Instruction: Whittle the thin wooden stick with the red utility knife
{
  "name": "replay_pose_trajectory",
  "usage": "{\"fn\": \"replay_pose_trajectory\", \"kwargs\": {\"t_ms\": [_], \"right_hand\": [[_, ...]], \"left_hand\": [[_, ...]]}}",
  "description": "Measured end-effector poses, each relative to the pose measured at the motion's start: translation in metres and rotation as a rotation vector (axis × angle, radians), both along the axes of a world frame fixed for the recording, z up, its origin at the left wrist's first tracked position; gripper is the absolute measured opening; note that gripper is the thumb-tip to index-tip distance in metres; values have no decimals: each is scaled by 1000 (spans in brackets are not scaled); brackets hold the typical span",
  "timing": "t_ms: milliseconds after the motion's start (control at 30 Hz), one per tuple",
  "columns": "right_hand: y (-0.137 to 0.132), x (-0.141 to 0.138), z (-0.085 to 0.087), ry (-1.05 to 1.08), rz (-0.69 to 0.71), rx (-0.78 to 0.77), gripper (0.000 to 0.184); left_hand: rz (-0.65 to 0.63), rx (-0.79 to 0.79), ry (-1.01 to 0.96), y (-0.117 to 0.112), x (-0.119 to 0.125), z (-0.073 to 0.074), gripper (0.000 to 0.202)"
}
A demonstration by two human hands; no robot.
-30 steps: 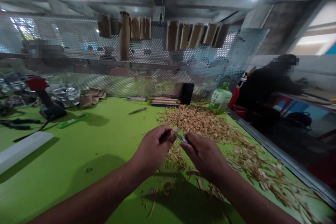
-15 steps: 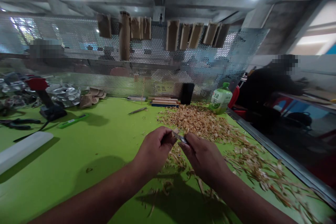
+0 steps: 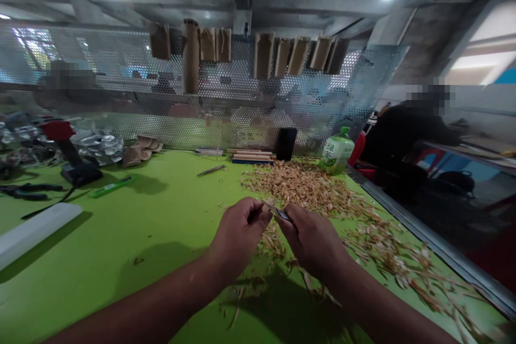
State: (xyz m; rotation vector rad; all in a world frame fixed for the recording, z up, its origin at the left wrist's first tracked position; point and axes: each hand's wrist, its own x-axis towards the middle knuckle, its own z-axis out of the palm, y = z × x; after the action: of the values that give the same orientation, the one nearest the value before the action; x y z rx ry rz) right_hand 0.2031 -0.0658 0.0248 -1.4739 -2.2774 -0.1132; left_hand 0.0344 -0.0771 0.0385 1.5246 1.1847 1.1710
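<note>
My left hand (image 3: 237, 231) is closed, pinching a small pale piece of wood (image 3: 267, 204) that mostly hides behind the thumb and fingers. In my right hand (image 3: 314, 234) is a small knife (image 3: 283, 215), its grip largely covered by the fingers. The blade points left and meets the wood piece between the two hands. Beneath and beyond them, curly wood shavings (image 3: 310, 185) lie heaped on the green tabletop (image 3: 173, 209).
At the left are a cordless drill (image 3: 68, 150), pliers (image 3: 30, 190), a green utility knife (image 3: 113, 186) and a white block (image 3: 38, 231). Behind stand a black phone-like slab (image 3: 286, 143) and a green tea bottle (image 3: 337, 151). A person (image 3: 403, 129) sits at right.
Both hands stay close together in nearly the same place, with the blade still at the wood piece. The view has shifted slightly; some loose shavings under the hands lie differently.
</note>
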Motion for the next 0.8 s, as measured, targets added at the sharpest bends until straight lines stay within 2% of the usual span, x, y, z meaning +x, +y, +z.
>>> {"fn": "replay_pose_trajectory", "kwargs": {"t_ms": [167,367,467,567,600,667,800], "right_hand": [[2,2,0,-7,4,-3,29],[1,1,0,-29,-13,-13,28],[5,3,-3,-36,-14,-21,25],[21,16,-5,-24,-133,-107,34],[28,21,-4,-15,-213,-153,38],[39,30,-2,-14,-331,-138,41],[44,31,3,12,-333,-56,40]], "left_hand": [[5,-101,-49,-3,0,-1,25],[26,-120,-94,-2,4,-7,28],[21,-163,-156,-4,3,-6,27],[36,-106,-268,-7,-10,6,28],[56,-27,-322,-7,-15,10,26],[52,77,-450,-5,-24,17,23],[15,34,-516,7,-26,14,25]]}}
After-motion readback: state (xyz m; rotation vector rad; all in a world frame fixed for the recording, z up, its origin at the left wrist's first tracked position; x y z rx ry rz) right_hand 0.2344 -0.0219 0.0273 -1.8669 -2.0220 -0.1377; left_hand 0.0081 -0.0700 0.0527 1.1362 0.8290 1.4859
